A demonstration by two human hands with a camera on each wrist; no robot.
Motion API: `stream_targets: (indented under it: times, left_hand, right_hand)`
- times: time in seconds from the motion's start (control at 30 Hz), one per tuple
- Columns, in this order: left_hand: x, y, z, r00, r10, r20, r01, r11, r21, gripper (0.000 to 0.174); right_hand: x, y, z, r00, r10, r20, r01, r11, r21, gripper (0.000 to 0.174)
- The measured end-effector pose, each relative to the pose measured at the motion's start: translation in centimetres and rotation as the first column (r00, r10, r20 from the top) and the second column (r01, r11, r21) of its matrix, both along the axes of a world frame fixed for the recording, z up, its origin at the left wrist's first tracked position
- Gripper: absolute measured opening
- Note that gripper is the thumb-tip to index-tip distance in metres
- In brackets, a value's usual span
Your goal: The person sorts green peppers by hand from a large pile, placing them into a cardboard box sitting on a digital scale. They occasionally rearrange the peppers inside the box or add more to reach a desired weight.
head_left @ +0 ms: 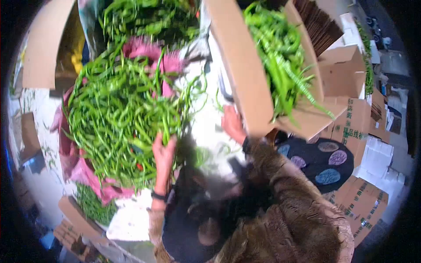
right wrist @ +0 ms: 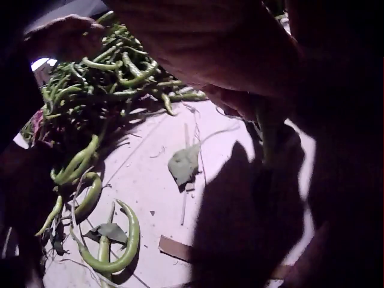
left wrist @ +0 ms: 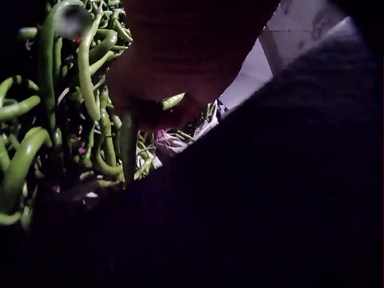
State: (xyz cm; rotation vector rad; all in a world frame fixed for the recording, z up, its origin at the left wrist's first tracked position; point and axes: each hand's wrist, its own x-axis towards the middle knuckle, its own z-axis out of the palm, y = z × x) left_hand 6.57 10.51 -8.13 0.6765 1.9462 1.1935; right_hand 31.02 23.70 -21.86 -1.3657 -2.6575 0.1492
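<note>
A large heap of long green chili peppers [head_left: 123, 109] lies on pink cloth [head_left: 72, 158]. My left hand [head_left: 164, 151] is at its near right edge, with a green chili pepper [head_left: 165, 136] between thumb and fingers. In the left wrist view a pepper tip [left wrist: 173, 101] pokes out from the shaded hand. My right hand [head_left: 232, 124] is over the white tabletop [head_left: 206, 116], beside a cardboard box [head_left: 245, 65] full of green chili peppers [head_left: 280, 61]. Its fingers are in shadow in the right wrist view, and I cannot tell whether they hold anything.
Loose peppers [right wrist: 129, 240], a torn leaf [right wrist: 184, 167] and a brown strip [right wrist: 175, 248] lie on the white surface. Another pepper heap [head_left: 149, 22] is at the back. Printed cartons [head_left: 351, 127] stand on the right. Small green pieces [head_left: 94, 206] lie at the near left.
</note>
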Motion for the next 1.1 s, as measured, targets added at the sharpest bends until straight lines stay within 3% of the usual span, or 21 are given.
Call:
stream_targets:
  times: [0.03,0.07,0.17,0.2,0.33,0.37,0.4,0.43,0.47,0.5,0.57,0.63,0.67,0.73,0.77,0.8,0.87,0.93,1.0,1.03,1.1]
  left_hand:
    - [0.1,-0.5,0.6,0.99,0.009,0.139,0.021,0.977,-0.213,0.026]
    - [0.5,-1.1,0.3,0.994,-0.033,0.101,0.053,0.98,-0.194,0.024]
    - [1.2,-2.1,0.0,0.957,0.037,0.287,0.033,0.971,-0.237,0.018]
    - [1.0,-2.2,-0.1,0.976,-0.047,0.212,0.091,0.975,-0.202,0.018]
    - [0.9,1.4,3.9,0.885,0.064,0.461,0.004,0.989,-0.146,0.026]
    - [1.0,2.0,4.4,0.821,0.108,0.561,-0.012,0.985,-0.173,0.029]
    - [1.1,2.0,4.5,0.825,0.099,0.556,0.001,0.984,-0.176,0.029]
    - [1.2,2.4,4.0,0.808,0.061,0.585,0.035,0.988,-0.151,0.031]
    - [1.3,2.9,3.3,0.791,0.024,0.612,0.066,0.99,-0.124,0.033]
    - [1.3,3.3,2.5,0.751,0.033,0.66,0.025,0.997,-0.078,0.033]
    - [0.9,4.9,6.2,0.723,0.155,0.674,-0.079,0.987,-0.142,0.024]
    - [0.0,5.1,6.6,0.722,0.162,0.673,-0.148,0.986,-0.078,0.018]
    - [-1.0,4.8,6.8,0.734,0.1,0.671,-0.105,0.994,-0.034,0.019]
    - [-2.1,4.6,7.9,0.883,0.078,0.463,-0.082,0.997,-0.012,0.02]
    - [-2.7,4.5,8.5,0.924,0.1,0.369,-0.09,0.995,-0.045,0.021]
    - [-3.1,4.7,9.6,0.928,0.092,0.36,-0.083,0.996,-0.041,0.019]
    - [-3.4,4.9,13.5,0.946,0.083,0.314,-0.082,0.997,-0.016,0.018]
    - [-3.7,6.1,16.4,0.917,0.051,0.395,-0.12,0.981,0.151,0.021]
    - [-3.0,7.8,22.1,0.913,-0.064,0.404,-0.02,0.98,0.2,0.022]
    - [-2.9,8.9,22.9,0.866,-0.121,0.485,-0.007,0.967,0.254,0.023]
    - [-2.1,10.9,25.5,0.773,-0.153,0.616,-0.055,0.951,0.305,0.024]
  right_hand:
    - [-0.7,0.4,0.2,0.998,-0.059,-0.034,0.059,0.998,-0.009,0.022]
    - [-0.7,0.3,0.3,0.997,-0.061,-0.054,0.063,0.997,0.036,0.022]
    - [-0.5,-1.1,1.1,0.988,0.038,0.147,-0.061,0.986,0.157,0.016]
    - [-0.4,-1.8,1.3,0.973,0.058,0.222,-0.099,0.979,0.18,0.014]
    - [-1.3,-2.4,3.4,0.892,0.1,0.442,-0.219,0.949,0.227,0.009]
    - [-3.4,-2.6,6.4,0.946,0.262,0.193,-0.259,0.965,-0.04,0.009]
    - [-5.2,-3.3,10.2,0.939,0.329,-0.102,-0.345,0.893,-0.288,0.01]
    - [-7.0,-2.4,17.5,0.919,0.247,-0.308,-0.366,0.826,-0.43,0.018]
    - [-7.9,-3.4,17.2,0.917,0.121,-0.379,-0.333,0.754,-0.566,0.027]
    - [-8.4,-3.3,18.7,0.919,0.133,-0.371,-0.346,0.722,-0.599,0.033]
    - [-9.2,-3.1,20.2,0.915,0.144,-0.378,-0.369,0.681,-0.633,0.039]
    - [-9.2,-2.9,20.6,0.796,0.312,-0.519,-0.543,0.747,-0.384,0.05]
    - [-9.0,-3.0,21.2,0.792,0.308,-0.527,-0.544,0.747,-0.382,0.05]
    - [-8.2,-3.4,25.2,0.786,0.404,-0.468,-0.58,0.745,-0.33,0.058]
    - [-7.6,-2.6,27.7,0.785,0.513,-0.348,-0.619,0.665,-0.417,0.061]
    - [-7.1,-1.1,30.5,0.785,0.51,-0.353,-0.619,0.669,-0.41,0.061]
    - [-5.7,2.3,35.2,0.456,0.861,-0.223,-0.668,0.166,-0.726,0.055]
    - [-2.5,5.8,39.7,0.454,0.771,-0.447,-0.799,0.131,-0.586,0.039]
    - [-0.5,9.7,45.6,0.733,0.432,-0.526,-0.641,0.18,-0.746,0.029]
    - [0.6,11.7,45.8,0.807,0.367,-0.463,-0.581,0.354,-0.733,0.04]
    - [3.6,16.5,44.9,0.791,0.176,-0.585,-0.541,0.647,-0.537,0.04]
